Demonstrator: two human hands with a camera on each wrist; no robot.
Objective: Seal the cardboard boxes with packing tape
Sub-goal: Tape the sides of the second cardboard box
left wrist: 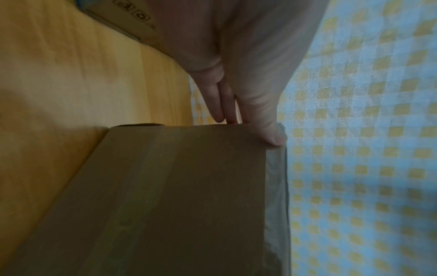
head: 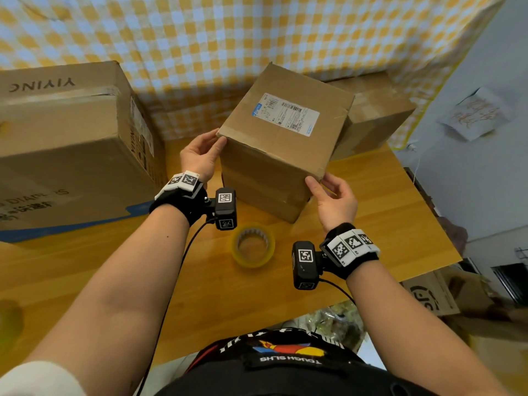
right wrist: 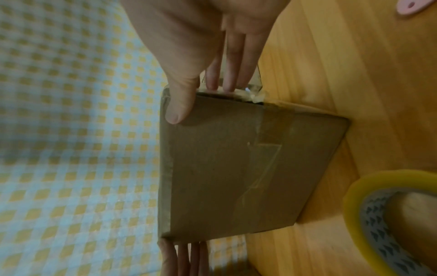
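We clamp the left hand [head: 201, 157] and right hand [head: 333, 200] on opposite corners of the box [head: 281, 144], tilting it on the desk [head: 371, 195] to turn a seam toward the tape roll [head: 253, 244].

The desk [head: 385, 212] is crowded along its far edge: a large carton [head: 71, 144] fills the far left corner, a low box [head: 377, 115] the far right, and between them the labelled box [head: 274, 144] is gripped at two opposite top corners by the left hand [head: 200, 158] and right hand [head: 334, 201]. A narrow gap of bare wood is left between carton and labelled box. Open surface is seen along the near edge, broken only by the tape roll [head: 253, 245] near the middle, just before the held box.
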